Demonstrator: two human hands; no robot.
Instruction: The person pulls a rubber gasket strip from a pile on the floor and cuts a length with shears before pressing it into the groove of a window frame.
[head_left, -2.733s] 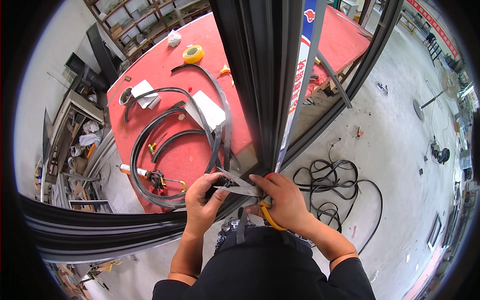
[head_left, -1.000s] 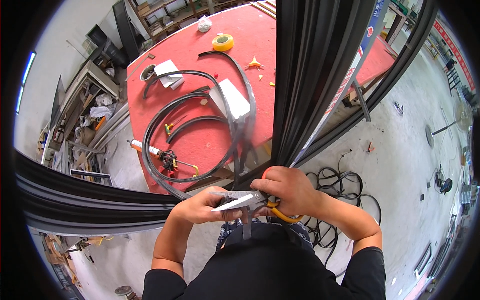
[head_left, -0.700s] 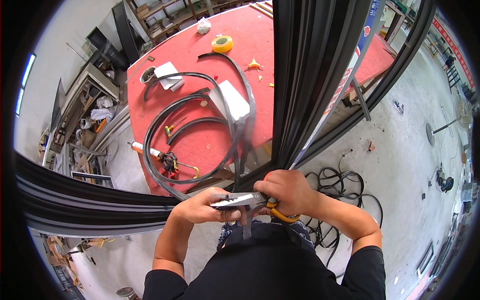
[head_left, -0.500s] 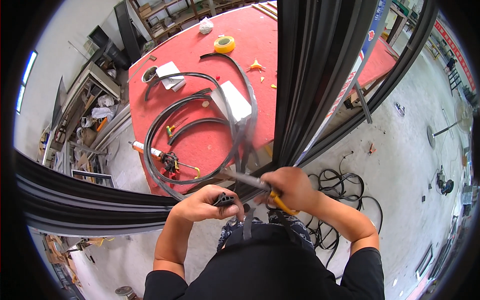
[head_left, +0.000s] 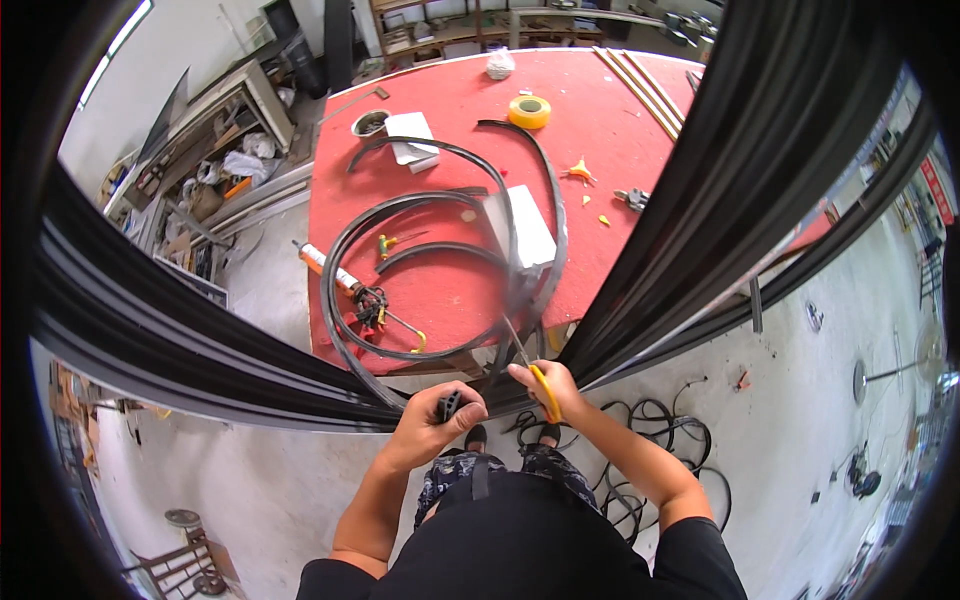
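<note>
Head view, grooved black strip [head_left: 448, 405], pointed metal scissors [head_left: 525, 354]

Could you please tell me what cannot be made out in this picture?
All in the head view:
Black ridged strip: its length, hidden by the left grip.
Yellow-handled metal scissors: part of the handles, covered by the right grip.
Tall black grooved frame profile: its upper end, cut off by the top edge.
Coiled black flexible strips: their crossing near the scissors' tip, blurred.
Round grey pot: contents, too small to tell.
</note>
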